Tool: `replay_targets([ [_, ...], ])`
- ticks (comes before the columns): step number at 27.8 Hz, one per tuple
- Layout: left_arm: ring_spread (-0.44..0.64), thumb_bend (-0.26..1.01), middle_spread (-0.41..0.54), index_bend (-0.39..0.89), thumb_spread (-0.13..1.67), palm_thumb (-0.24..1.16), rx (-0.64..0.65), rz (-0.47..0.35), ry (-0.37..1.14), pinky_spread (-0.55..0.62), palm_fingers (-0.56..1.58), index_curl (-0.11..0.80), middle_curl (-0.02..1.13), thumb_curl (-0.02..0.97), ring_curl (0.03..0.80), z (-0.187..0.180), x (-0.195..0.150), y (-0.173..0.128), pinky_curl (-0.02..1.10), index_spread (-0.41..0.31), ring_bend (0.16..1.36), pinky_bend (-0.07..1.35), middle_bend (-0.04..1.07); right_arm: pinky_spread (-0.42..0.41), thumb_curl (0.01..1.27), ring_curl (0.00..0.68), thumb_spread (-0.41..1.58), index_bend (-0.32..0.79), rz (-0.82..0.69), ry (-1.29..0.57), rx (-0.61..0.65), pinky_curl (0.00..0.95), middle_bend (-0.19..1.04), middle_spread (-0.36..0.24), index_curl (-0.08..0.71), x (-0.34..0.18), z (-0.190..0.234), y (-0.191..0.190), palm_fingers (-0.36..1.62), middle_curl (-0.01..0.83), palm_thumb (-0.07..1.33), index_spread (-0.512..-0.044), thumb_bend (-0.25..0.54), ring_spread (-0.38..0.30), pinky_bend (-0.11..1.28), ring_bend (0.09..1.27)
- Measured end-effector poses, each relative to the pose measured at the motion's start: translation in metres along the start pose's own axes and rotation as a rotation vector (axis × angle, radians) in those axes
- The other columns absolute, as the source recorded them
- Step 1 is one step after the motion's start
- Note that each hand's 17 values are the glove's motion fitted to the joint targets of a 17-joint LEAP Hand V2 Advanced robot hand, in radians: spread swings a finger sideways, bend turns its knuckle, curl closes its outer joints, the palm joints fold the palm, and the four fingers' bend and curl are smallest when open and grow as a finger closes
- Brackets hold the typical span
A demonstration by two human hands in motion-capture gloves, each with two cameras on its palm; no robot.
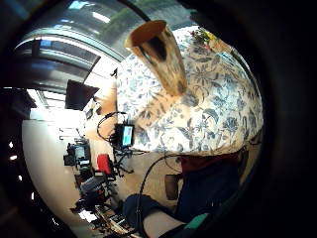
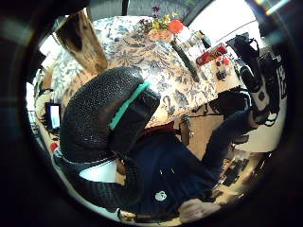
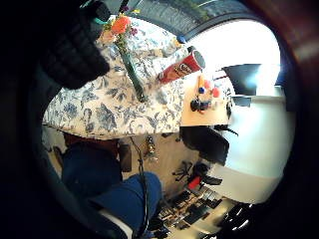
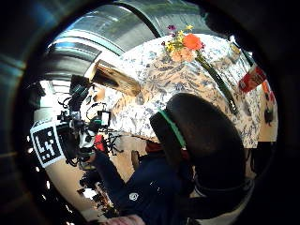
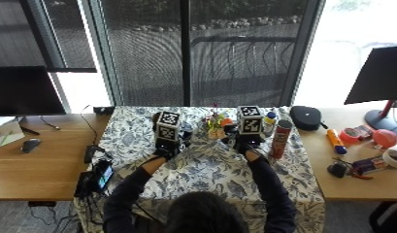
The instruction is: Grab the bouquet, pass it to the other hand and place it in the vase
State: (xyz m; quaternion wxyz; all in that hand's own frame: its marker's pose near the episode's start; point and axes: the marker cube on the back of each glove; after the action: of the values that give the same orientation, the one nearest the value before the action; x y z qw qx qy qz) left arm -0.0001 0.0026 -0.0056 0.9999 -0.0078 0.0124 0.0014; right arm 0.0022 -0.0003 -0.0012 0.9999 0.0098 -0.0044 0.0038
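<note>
The bouquet (image 5: 215, 124), orange, yellow and purple flowers on long green stems (image 2: 184, 60), lies flat on the floral tablecloth (image 5: 211, 170) between my two hands. A tan horn-shaped vase (image 1: 159, 52) stands upright on the cloth close to my left hand (image 5: 162, 153), its mouth open. My right hand (image 5: 248, 146) hovers just right of the flowers. Each thumb-side palm view shows its own thumb, left (image 2: 104, 113) and right (image 4: 206, 140), relaxed and touching nothing. Neither hand holds anything, and the whole bouquet (image 3: 121, 27) shows untouched.
A red crisp tube (image 5: 280, 138) and a blue-capped bottle (image 5: 269, 121) stand right of my right hand. A black case (image 5: 306, 117) and small items lie on the wooden desk at the right. A small screen device (image 5: 98, 177) hangs at the table's left edge.
</note>
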Motion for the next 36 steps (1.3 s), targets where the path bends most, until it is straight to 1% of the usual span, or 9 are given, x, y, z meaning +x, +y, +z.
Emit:
replay_targets([
  [1, 0.09, 0.06, 0.069, 0.24, 0.42, 0.1, -0.003, 0.001, 0.005, 0.16, 0.46, 0.074, 0.05, 0.025, 0.085, -0.001, 0.0, 0.001, 0.04, -0.033, 0.44, 0.21, 0.2, 0.072, 0.05, 0.085, 0.43, 0.14, 0.0, -0.002, 0.002, 0.076, 0.24, -0.009, 0.035, 0.0, -0.001, 0.001, 0.54, 0.065, 0.28, -0.179, 0.18, 0.013, 0.35, 0.42],
  [6, 0.14, 0.05, 0.094, 0.25, 0.72, 0.11, -0.022, 0.013, 0.031, 0.25, 0.45, 0.147, 0.13, 0.056, 0.162, -0.007, -0.001, 0.004, 0.1, -0.055, 0.47, 0.19, 0.2, 0.11, 0.08, 0.172, 0.75, 0.15, -0.004, -0.008, 0.01, 0.16, 0.26, -0.02, 0.115, 0.004, -0.003, 0.001, 0.52, 0.134, 0.33, -0.265, 0.201, 0.021, 0.35, 0.45],
  [10, 0.16, 0.04, 0.106, 0.24, 0.86, 0.11, -0.037, 0.039, 0.03, 0.29, 0.45, 0.191, 0.17, 0.081, 0.187, -0.006, -0.006, 0.006, 0.13, -0.063, 0.47, 0.18, 0.19, 0.127, 0.1, 0.202, 0.92, 0.14, -0.018, 0.01, 0.001, 0.192, 0.26, -0.066, 0.146, 0.001, -0.005, -0.001, 0.51, 0.169, 0.34, -0.301, 0.195, 0.024, 0.35, 0.46],
  [14, 0.17, 0.02, 0.112, 0.23, 0.96, 0.11, -0.03, 0.076, 0.069, 0.31, 0.44, 0.224, 0.19, 0.102, 0.202, 0.001, -0.008, -0.004, 0.15, -0.071, 0.47, 0.18, 0.18, 0.133, 0.12, 0.22, 1.03, 0.14, -0.04, 0.03, -0.027, 0.216, 0.25, -0.05, 0.164, -0.005, -0.008, -0.008, 0.5, 0.197, 0.36, -0.321, 0.185, 0.021, 0.36, 0.46],
  [20, 0.18, -0.01, 0.11, 0.21, 1.03, 0.09, -0.024, 0.067, 0.1, 0.32, 0.44, 0.265, 0.22, 0.131, 0.218, 0.004, -0.007, -0.005, 0.17, -0.076, 0.47, 0.18, 0.18, 0.135, 0.14, 0.241, 1.13, 0.12, -0.056, 0.04, -0.001, 0.245, 0.23, -0.038, 0.181, -0.008, -0.016, -0.017, 0.48, 0.228, 0.37, -0.337, 0.16, 0.021, 0.37, 0.46],
  [25, 0.18, -0.04, 0.115, 0.16, 1.05, 0.04, 0.006, 0.082, 0.146, 0.33, 0.41, 0.28, 0.24, 0.144, 0.234, 0.01, -0.007, -0.002, 0.2, -0.071, 0.48, 0.19, 0.18, 0.129, 0.16, 0.254, 1.18, 0.12, -0.055, -0.001, 0.006, 0.264, 0.22, -0.101, 0.188, -0.009, -0.035, -0.002, 0.46, 0.252, 0.38, -0.356, 0.142, 0.007, 0.37, 0.46],
  [30, 0.19, -0.04, 0.126, 0.15, 1.04, -0.02, 0.071, 0.088, 0.173, 0.33, 0.38, 0.289, 0.25, 0.156, 0.249, 0.008, -0.01, 0.002, 0.22, -0.069, 0.5, 0.21, 0.17, 0.119, 0.17, 0.271, 1.22, 0.09, -0.007, -0.022, 0.012, 0.291, 0.19, -0.134, 0.183, 0.0, -0.045, -0.023, 0.4, 0.263, 0.4, -0.368, 0.128, 0.004, 0.41, 0.48],
  [34, 0.19, -0.04, 0.137, 0.13, 1.04, -0.03, 0.133, 0.094, 0.198, 0.34, 0.35, 0.286, 0.26, 0.167, 0.258, 0.001, -0.011, 0.006, 0.24, -0.062, 0.51, 0.24, 0.17, 0.137, 0.18, 0.28, 1.2, 0.05, 0.054, -0.031, -0.022, 0.318, 0.19, -0.157, 0.159, 0.011, -0.052, -0.037, 0.35, 0.274, 0.35, -0.368, 0.076, 0.012, 0.48, 0.49],
  [36, 0.2, -0.04, 0.14, 0.14, 1.04, -0.03, 0.151, 0.102, 0.207, 0.34, 0.35, 0.287, 0.27, 0.171, 0.262, 0.001, -0.01, 0.009, 0.25, -0.06, 0.52, 0.24, 0.17, 0.155, 0.18, 0.285, 1.2, 0.04, 0.113, -0.054, -0.033, 0.332, 0.18, -0.134, 0.143, 0.022, -0.054, -0.046, 0.35, 0.275, 0.34, -0.365, 0.059, 0.024, 0.54, 0.5],
])
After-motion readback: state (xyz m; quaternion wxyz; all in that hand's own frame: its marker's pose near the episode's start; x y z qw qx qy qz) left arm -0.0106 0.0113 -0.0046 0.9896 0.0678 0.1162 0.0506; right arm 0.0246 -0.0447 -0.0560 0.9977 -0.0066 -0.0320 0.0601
